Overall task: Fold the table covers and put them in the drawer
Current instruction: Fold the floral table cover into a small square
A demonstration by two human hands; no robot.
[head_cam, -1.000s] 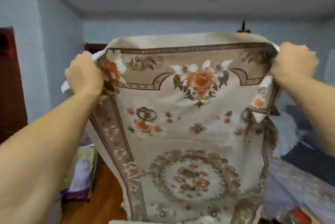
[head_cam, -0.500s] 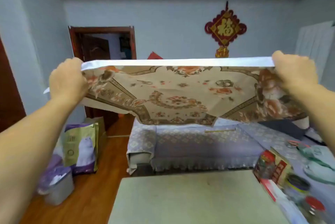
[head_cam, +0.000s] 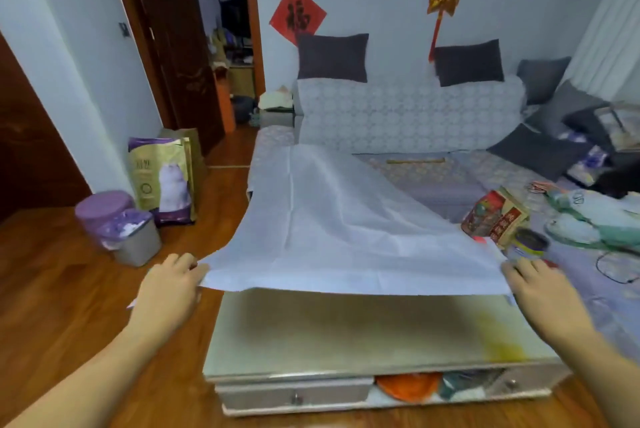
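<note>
Hands (head_cam: 169, 284) on thin, perhaps papery cover (head_cam: 346, 237)

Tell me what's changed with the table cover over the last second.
Both hands brought the table cover down from face height and flung it forward, so its plain white underside now faces up, billowing over the low table. Unchanged: the left hand and right hand still hold its near corners.
</note>
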